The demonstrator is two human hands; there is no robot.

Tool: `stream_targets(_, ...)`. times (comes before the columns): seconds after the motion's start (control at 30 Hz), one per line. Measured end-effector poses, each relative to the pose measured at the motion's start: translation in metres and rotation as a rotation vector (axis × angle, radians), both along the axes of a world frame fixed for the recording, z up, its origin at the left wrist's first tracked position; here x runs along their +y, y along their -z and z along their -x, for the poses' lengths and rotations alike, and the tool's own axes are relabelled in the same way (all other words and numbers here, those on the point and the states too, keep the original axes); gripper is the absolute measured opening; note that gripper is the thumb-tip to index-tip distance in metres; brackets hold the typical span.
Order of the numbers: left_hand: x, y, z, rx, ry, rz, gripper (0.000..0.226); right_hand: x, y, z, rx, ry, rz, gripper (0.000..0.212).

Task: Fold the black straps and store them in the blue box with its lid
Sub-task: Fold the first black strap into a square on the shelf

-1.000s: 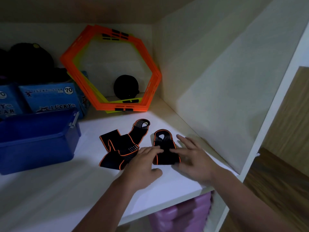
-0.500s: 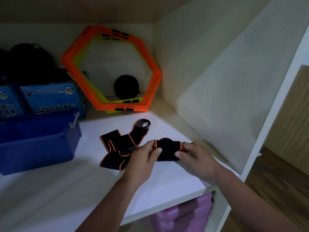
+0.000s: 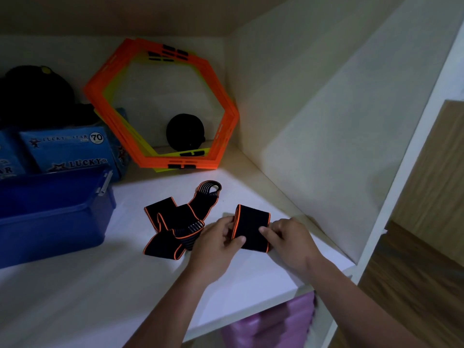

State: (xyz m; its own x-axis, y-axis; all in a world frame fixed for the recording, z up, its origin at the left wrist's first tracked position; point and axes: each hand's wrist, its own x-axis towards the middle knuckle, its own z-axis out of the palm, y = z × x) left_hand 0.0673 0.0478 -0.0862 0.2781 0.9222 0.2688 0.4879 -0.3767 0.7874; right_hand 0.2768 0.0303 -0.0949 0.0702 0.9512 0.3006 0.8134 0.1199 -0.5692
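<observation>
left hand [image 3: 216, 243]: pinches folded strap [image 3: 251, 228] at its left edge
right hand [image 3: 292, 241]: pinches its right edge, just above shelf [image 3: 75, 297]
second strap [image 3: 175, 222]: loose heap beside
blue box [image 3: 50, 222]: open, far left
risk: fold may spring open if either pinch slackens during carry

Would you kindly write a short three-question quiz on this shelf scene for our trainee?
1. True or false: the left hand and right hand both hold the folded black strap with orange edging.
2. The blue plastic box sits on which side of the loose black straps: A left, B right?
3. Fill in: the orange plastic frame has ___ sides.
Key: 1 true; 2 A; 3 six.
</observation>
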Motion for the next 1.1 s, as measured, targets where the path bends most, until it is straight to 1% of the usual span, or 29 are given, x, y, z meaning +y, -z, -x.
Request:
stream_targets(0.07, 0.004, -0.009, -0.002, -0.229, 0.045, 0.296, 0.039, -0.007, -0.006, 0.005, 0.135, 0.043, -0.042, 0.027)
stream_targets(0.1, 0.006, -0.016, -0.003, -0.278, 0.059, 0.368, 0.038, -0.012, -0.01, 0.007, 0.204, 0.054, -0.039, 0.032)
stream_targets(0.13, 0.007, -0.023, -0.004, -0.261, 0.065, 0.365, 0.037, -0.014, -0.014, 0.008, 0.226, 0.047, -0.04, 0.057)
stream_targets(0.17, 0.008, -0.03, -0.006, -0.239, 0.071, 0.327, 0.038, -0.016, -0.021, 0.008, 0.195, 0.01, -0.057, 0.081)
stream_targets(0.2, 0.008, -0.037, -0.008, -0.203, 0.077, 0.255, 0.039, -0.017, -0.029, 0.008, 0.116, -0.041, -0.093, 0.096)
stream_targets(0.23, 0.008, -0.042, -0.009, -0.156, 0.087, 0.176, 0.042, -0.016, -0.04, 0.008, 0.021, -0.121, -0.134, 0.103)
stream_targets(0.27, 0.008, -0.044, -0.012, -0.106, 0.094, 0.111, 0.045, -0.012, -0.048, 0.007, -0.087, -0.195, -0.158, 0.105)
stream_targets(0.33, 0.006, -0.042, -0.015, -0.05, 0.111, 0.048, 0.054, -0.004, -0.059, 0.005, -0.278, -0.31, -0.143, 0.1)
stream_targets(0.37, 0.005, -0.039, -0.017, -0.066, 0.116, 0.047, 0.058, -0.001, -0.06, 0.006, -0.335, -0.348, -0.108, 0.095)
stream_targets(0.47, 0.001, -0.028, -0.021, -0.244, 0.095, 0.098, 0.059, 0.007, -0.051, 0.007, -0.435, -0.375, -0.019, 0.079)
stream_targets(0.53, 0.001, -0.024, -0.023, -0.359, 0.022, 0.142, 0.055, 0.008, -0.05, 0.006, -0.456, -0.359, -0.102, 0.055)
stream_targets(0.57, 0.0, -0.022, -0.024, -0.391, -0.022, 0.17, 0.052, 0.008, -0.05, 0.004, -0.399, -0.337, -0.138, 0.041)
stream_targets(0.6, -0.001, -0.019, -0.025, -0.4, -0.06, 0.199, 0.048, 0.005, -0.05, 0.005, -0.291, -0.309, -0.159, 0.03)
stream_targets(0.63, -0.003, -0.017, -0.026, -0.403, -0.084, 0.226, 0.043, 0.003, -0.046, 0.007, -0.155, -0.26, -0.163, 0.025)
stream_targets(0.67, -0.005, -0.014, -0.027, -0.406, -0.102, 0.252, 0.037, 0.001, -0.038, 0.01, 0.026, -0.205, -0.137, 0.023)
stream_targets(0.73, -0.01, -0.012, -0.033, -0.458, -0.121, 0.307, 0.028, -0.009, -0.026, 0.026, 0.551, -0.125, -0.038, 0.027)
stream_targets(0.77, -0.015, -0.014, -0.038, -0.522, -0.132, 0.351, 0.027, -0.013, -0.021, 0.037, 0.799, -0.102, 0.005, 0.033)
stream_targets(0.8, -0.018, -0.018, -0.045, -0.61, -0.153, 0.407, 0.032, -0.013, -0.014, 0.044, 0.971, -0.069, 0.033, 0.039)
stream_targets(0.83, -0.021, -0.02, -0.051, -0.702, -0.178, 0.455, 0.039, -0.014, -0.012, 0.05, 1.038, -0.021, 0.027, 0.041)
stream_targets(0.87, -0.023, -0.022, -0.058, -0.789, -0.195, 0.49, 0.045, -0.015, -0.011, 0.053, 1.045, 0.019, 0.005, 0.04)
stream_targets(0.9, -0.024, -0.025, -0.064, -0.856, -0.203, 0.514, 0.044, -0.016, -0.013, 0.056, 1.059, 0.056, -0.01, 0.04)
stream_targets(0.93, -0.025, -0.028, -0.069, -0.895, -0.202, 0.537, 0.04, -0.015, -0.015, 0.057, 1.114, 0.085, -0.021, 0.04)
stream_targets(0.97, -0.025, -0.031, -0.071, -0.893, -0.193, 0.544, 0.036, -0.015, -0.017, 0.056, 1.152, 0.091, -0.039, 0.04)
stream_targets(1.0, -0.025, -0.033, -0.071, -0.848, -0.182, 0.537, 0.033, -0.015, -0.017, 0.053, 1.148, 0.1, -0.061, 0.038)
stream_targets(1.07, -0.022, -0.037, -0.067, -0.723, -0.16, 0.512, 0.027, -0.017, -0.02, 0.044, 1.063, 0.117, -0.109, 0.034)
stream_targets(1.1, -0.019, -0.037, -0.065, -0.69, -0.142, 0.508, 0.024, -0.019, -0.023, 0.039, 1.042, 0.119, -0.122, 0.033)
